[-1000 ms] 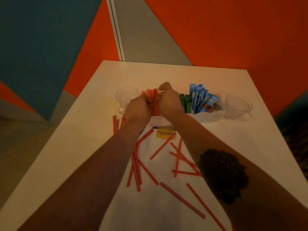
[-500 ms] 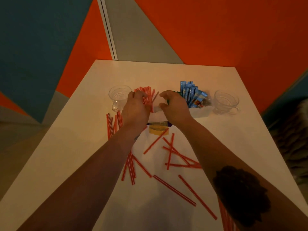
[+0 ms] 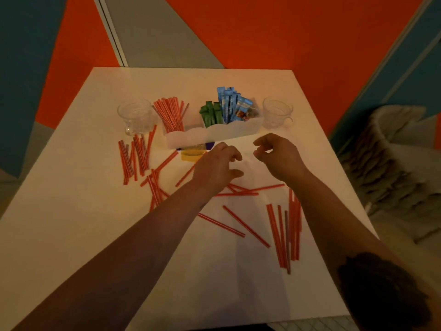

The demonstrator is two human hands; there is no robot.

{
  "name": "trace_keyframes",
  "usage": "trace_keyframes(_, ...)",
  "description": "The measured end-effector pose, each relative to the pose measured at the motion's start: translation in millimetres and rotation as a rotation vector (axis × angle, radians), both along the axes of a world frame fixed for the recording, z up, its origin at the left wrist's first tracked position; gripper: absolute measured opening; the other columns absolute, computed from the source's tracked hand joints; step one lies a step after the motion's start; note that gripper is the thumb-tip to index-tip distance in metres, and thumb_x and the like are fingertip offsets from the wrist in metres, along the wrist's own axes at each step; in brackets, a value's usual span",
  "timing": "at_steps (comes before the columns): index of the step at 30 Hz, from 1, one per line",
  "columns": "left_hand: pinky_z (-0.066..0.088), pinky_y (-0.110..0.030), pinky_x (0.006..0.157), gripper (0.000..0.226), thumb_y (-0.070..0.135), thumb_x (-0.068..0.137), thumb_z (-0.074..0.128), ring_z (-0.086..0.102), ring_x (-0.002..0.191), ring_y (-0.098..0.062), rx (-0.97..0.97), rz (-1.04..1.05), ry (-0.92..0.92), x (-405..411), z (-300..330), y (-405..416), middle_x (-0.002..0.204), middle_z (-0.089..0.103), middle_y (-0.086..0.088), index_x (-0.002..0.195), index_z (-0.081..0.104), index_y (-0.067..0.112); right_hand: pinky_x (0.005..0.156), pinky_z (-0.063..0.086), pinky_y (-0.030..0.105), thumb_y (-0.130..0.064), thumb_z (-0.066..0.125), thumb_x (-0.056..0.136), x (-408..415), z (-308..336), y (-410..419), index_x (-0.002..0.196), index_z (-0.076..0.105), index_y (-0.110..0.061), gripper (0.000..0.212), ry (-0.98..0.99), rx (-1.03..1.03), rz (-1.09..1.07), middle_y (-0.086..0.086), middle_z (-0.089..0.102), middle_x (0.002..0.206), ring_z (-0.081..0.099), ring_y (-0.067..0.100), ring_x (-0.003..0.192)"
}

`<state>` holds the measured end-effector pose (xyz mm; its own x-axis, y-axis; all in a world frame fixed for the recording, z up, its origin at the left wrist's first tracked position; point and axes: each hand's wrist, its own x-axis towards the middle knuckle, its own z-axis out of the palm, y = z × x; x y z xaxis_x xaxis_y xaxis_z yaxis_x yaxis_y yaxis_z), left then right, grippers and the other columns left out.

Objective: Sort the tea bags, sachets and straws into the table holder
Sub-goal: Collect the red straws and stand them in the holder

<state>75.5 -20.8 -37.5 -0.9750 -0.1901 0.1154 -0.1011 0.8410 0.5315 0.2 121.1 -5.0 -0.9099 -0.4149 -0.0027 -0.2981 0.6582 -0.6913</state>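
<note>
A person's two bare forearms reach over a white desk [image 3: 71,211], seen from a head-worn camera looking down. The left hand [image 3: 214,168] hovers low with its fingers [image 3: 235,155] loosely curled and grasping nothing, poised just above a few red striped straws [image 3: 241,191] that lie crossed on the desk below its fingertips. The right hand [image 3: 279,156] sits beside it, thumb and forefinger bent toward each other with nothing visible between them; it too looks released.

Just beyond both sets of fingers stands the white table holder [image 3: 214,133], its scalloped front wall facing the person. Its left compartment holds a sheaf of upright straws [image 3: 168,113] fanned out, so sorting of straws appears well underway. Further right stand green sachets [image 3: 211,114] and blue sachets [image 3: 229,103], kept in separate sections by kind. A yellow tea bag [image 3: 192,154] lies flat on the desk, to the left of the left fingers and touching the holder's front.

More loose straws remain: a parallel group [image 3: 134,156] far left of the fingers, and another bundle [image 3: 287,230] nearer the person, beside the right forearm. A clear glass cup [image 3: 136,115] flanks the holder on the left, another cup [image 3: 276,113] on the right.
</note>
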Motion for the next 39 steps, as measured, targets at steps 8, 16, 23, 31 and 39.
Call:
trace_keyframes(8, 0.043, -0.025, 0.076, 0.048, 0.038, 0.070, 0.077, 0.051, 0.097, -0.013, -0.104, -0.326, -0.278, 20, -21, 63, 0.112, 0.052, 0.003, 0.112, 0.058, 0.025, 0.076, 0.051, 0.031, -0.019, 0.062, 0.086, 21, -38, 70, 0.091, 0.058, -0.012, 0.010, -0.133, 0.365, -0.156, 0.006, 0.062, 0.092, 0.061, 0.020, 0.085)
trace_keyframes(16, 0.047, -0.024, 0.080, 0.067, 0.046, 0.064, 0.080, 0.049, 0.098, -0.013, -0.152, -0.353, -0.258, 20, -41, 91, 0.118, 0.049, 0.001, 0.121, 0.052, 0.024, 0.060, 0.042, 0.025, -0.021, 0.054, 0.092, 32, -62, 76, 0.093, 0.049, -0.010, 0.012, -0.187, 0.476, -0.250, 0.003, 0.052, 0.081, 0.051, 0.014, 0.064)
trace_keyframes(23, 0.042, -0.029, 0.091, 0.059, 0.041, 0.071, 0.076, 0.044, 0.115, -0.019, -0.175, -0.292, -0.120, 12, -43, 87, 0.131, 0.044, 0.000, 0.122, 0.052, 0.023, 0.078, 0.054, 0.031, -0.011, 0.064, 0.083, 32, -57, 62, 0.098, 0.056, -0.005, 0.018, -0.317, 0.501, -0.161, 0.011, 0.062, 0.096, 0.064, 0.025, 0.090)
trace_keyframes(31, 0.027, -0.039, 0.103, 0.036, 0.030, 0.089, 0.056, 0.034, 0.127, -0.023, -0.489, -0.526, -0.071, 0, -44, 85, 0.137, 0.042, 0.000, 0.124, 0.053, 0.023, 0.081, 0.050, 0.030, -0.017, 0.060, 0.088, 25, -55, 67, 0.099, 0.060, -0.004, 0.017, -0.512, 0.336, -0.283, 0.004, 0.051, 0.077, 0.054, 0.017, 0.079)
trace_keyframes(39, 0.022, -0.048, 0.111, 0.034, 0.027, 0.096, 0.043, 0.033, 0.129, -0.028, -0.713, -0.767, -0.179, -1, -36, 89, 0.140, 0.039, -0.005, 0.130, 0.047, 0.024, 0.067, 0.055, 0.038, -0.003, 0.048, 0.089, 20, -56, 70, 0.113, 0.053, 0.003, 0.025, -0.490, 0.060, -0.417, 0.023, 0.063, 0.100, 0.065, 0.039, 0.093)
